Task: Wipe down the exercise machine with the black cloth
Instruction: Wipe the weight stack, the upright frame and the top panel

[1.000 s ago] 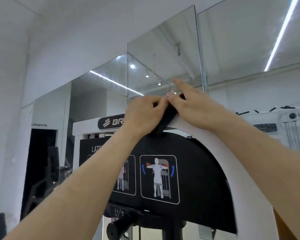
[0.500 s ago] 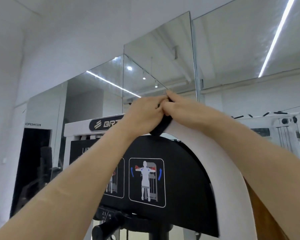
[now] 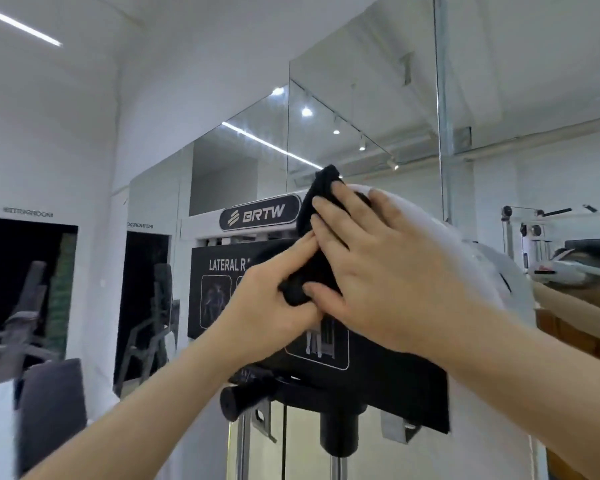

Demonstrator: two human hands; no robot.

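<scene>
Both forearms reach up to mid-frame. The left hand has its grip curled round the bunched lower end of the black cloth. The right hand lies flat, fingers straight and spread, pressing the cloth against the exercise machine at the top of its curved white cover.

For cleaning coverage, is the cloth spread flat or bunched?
Bunched: the cloth is a crumpled narrow strip between the left hand and right hand.
</scene>
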